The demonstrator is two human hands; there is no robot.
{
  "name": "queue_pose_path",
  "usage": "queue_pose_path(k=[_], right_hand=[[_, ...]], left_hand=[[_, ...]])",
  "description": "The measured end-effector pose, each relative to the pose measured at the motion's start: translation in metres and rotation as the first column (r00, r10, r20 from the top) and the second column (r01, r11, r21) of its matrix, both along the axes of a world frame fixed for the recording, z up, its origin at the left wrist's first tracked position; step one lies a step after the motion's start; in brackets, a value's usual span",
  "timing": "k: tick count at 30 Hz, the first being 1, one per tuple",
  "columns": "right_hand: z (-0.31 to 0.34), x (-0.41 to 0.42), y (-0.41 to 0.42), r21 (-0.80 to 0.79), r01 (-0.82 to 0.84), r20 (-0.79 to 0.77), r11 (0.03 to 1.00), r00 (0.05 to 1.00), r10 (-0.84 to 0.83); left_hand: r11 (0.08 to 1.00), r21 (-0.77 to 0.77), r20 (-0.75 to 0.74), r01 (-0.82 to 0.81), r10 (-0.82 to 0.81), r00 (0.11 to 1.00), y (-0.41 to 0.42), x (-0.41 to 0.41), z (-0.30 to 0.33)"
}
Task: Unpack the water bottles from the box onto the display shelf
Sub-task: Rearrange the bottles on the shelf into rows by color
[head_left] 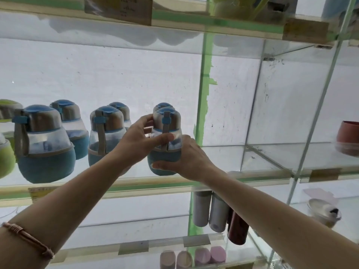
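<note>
Both hands on upright blue bottle (165, 150) at shelf (136, 183) front: left hand (136, 140) pinches neck, right hand (186, 160) cups base w/ curled fingers.

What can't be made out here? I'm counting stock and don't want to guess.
All from the head view:
- The box: not in frame.
- Rear blue bottle: only its cap shows, behind the held blue bottle.
- Held bottle's base: covered by the right hand; the left hand hides its left side.
- Green bottles: cut off by the left edge.
- Price labels: blurred, unreadable.
</note>
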State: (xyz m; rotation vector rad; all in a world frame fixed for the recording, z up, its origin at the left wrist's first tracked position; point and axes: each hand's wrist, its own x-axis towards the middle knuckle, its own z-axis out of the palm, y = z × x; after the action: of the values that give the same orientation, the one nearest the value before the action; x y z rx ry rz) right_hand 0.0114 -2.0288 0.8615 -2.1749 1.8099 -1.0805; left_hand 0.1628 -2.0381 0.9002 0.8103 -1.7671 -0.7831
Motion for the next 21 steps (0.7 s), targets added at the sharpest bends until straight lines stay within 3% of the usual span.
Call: queue_pose_path(k=[10,15,21], right_hand=[[0.009,0.002,0.019,0.029,0.002,-0.054,1.0,0.999,-0.001],[0.021,-0.003,0.04,0.121,-0.026,-0.048,0.992,0.998,0.032],[0.034,-0.026,0.085,0.133,0.016,-0.056,0.991,0.998,-0.009]], left_hand=[[0.999,0.005,-0.017,-0.047,0.047,0.999,0.014,-0.007,-0.003],[0.966,-0.137,0.047,-0.217,0.225,0.973,0.028,-0.014,-0.006],[0.922,-0.179,0.007,-0.342,0.349,0.937,0.047,-0.014,-0.005]])
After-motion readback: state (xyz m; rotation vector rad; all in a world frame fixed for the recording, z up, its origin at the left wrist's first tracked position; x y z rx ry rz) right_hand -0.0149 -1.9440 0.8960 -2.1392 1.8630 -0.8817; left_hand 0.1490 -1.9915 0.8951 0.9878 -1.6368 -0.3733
